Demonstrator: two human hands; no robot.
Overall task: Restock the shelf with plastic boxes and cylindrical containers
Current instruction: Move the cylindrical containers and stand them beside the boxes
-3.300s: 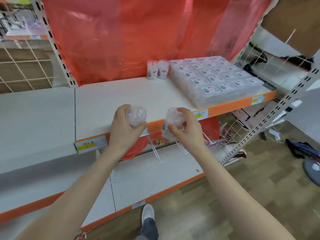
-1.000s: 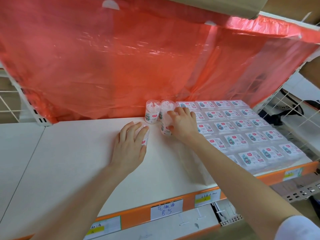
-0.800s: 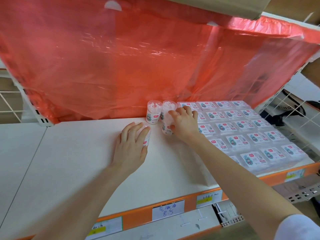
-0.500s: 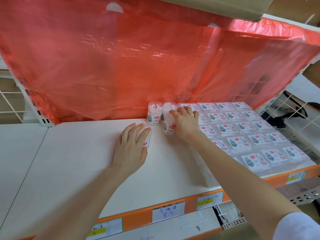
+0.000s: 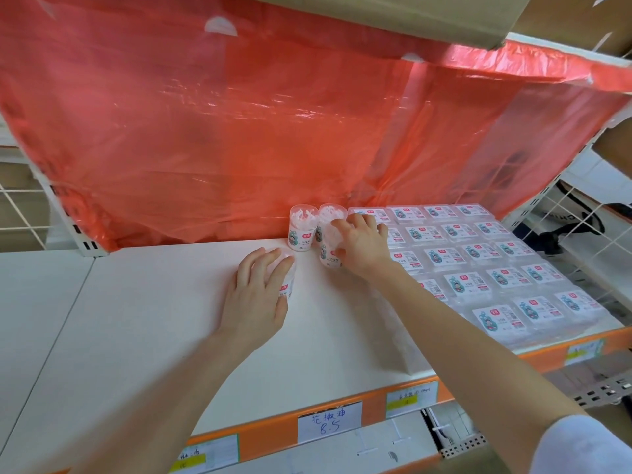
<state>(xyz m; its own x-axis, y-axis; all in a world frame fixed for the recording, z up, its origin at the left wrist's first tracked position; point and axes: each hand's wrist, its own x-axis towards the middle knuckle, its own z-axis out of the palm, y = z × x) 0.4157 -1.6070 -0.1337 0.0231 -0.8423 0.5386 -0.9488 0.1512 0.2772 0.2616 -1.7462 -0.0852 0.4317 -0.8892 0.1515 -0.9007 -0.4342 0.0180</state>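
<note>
On the white shelf [image 5: 143,323], my left hand [image 5: 260,295] covers and grips a clear cylindrical container [image 5: 286,285] standing upright. My right hand [image 5: 359,244] grips another clear container [image 5: 330,256] beside the flat boxes. Two more containers stand behind at the back: one on the left [image 5: 301,230] and one [image 5: 329,213] partly hidden by my right fingers. Several flat clear plastic boxes [image 5: 478,265] with labels fill the shelf's right part in rows.
A red plastic sheet [image 5: 273,131] hangs behind the shelf. A cardboard box [image 5: 393,18] sits overhead. The orange shelf edge [image 5: 266,436] carries price tags. A wire rack [image 5: 581,234] stands to the right, another wire grid [image 5: 20,206] at far left.
Since 3.3 s ago both hands carried the containers from below up onto the shelf. Over the last second the hands have barely moved, resting on the set-down containers.
</note>
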